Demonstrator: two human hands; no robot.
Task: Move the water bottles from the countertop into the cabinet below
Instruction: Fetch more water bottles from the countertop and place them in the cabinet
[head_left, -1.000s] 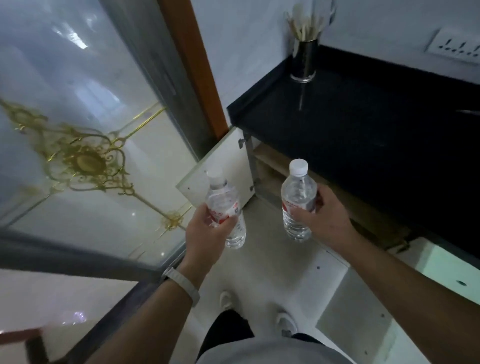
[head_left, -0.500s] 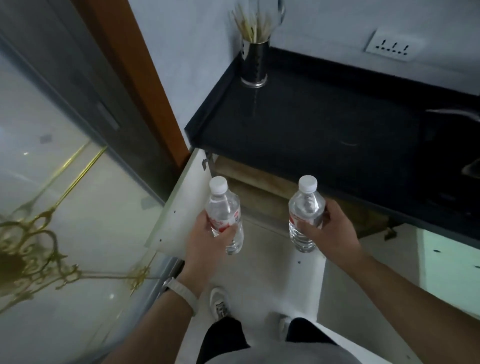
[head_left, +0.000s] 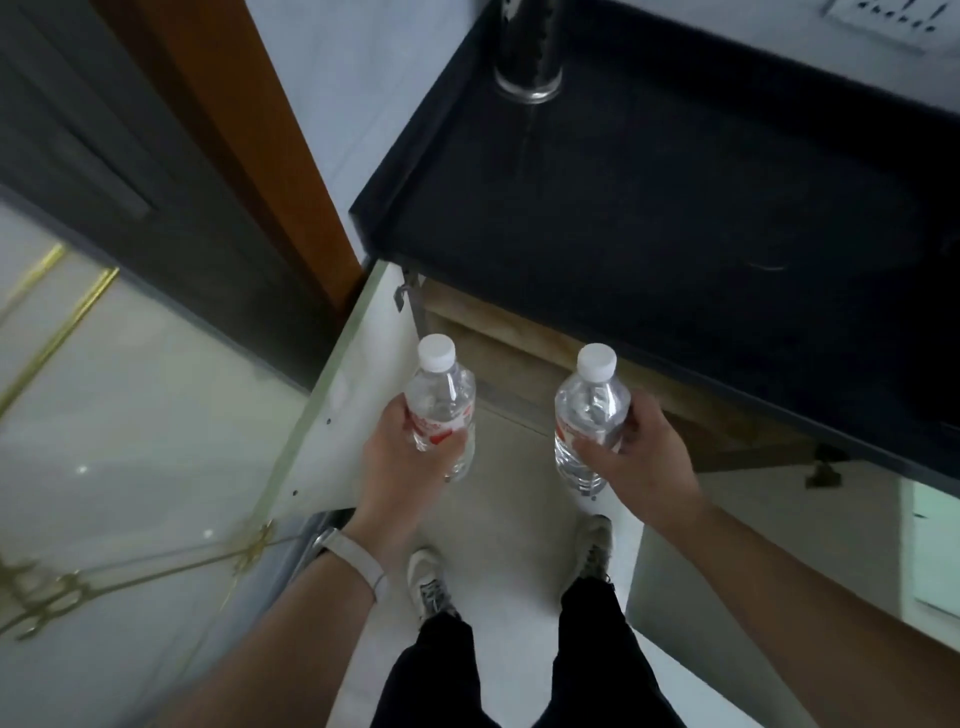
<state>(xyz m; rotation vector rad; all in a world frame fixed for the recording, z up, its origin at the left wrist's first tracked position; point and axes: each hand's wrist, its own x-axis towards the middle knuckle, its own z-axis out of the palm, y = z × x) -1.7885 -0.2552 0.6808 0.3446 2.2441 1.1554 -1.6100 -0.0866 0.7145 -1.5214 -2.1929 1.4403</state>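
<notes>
I hold two clear water bottles with white caps and red labels, both upright. My left hand grips the left bottle around its label. My right hand grips the right bottle the same way. Both bottles hang in front of the black countertop, just outside the cabinet opening beneath it. The cabinet's wooden inner frame shows under the counter edge; its inside is hidden from this angle.
The left cabinet door stands swung open beside my left hand, and another open door is at the right. A metal cup stands at the counter's back left. My feet are on the pale floor below.
My view has tilted further down and closer to the cabinet. Both bottles stay gripped and have come a little lower, in front of the opening.
</notes>
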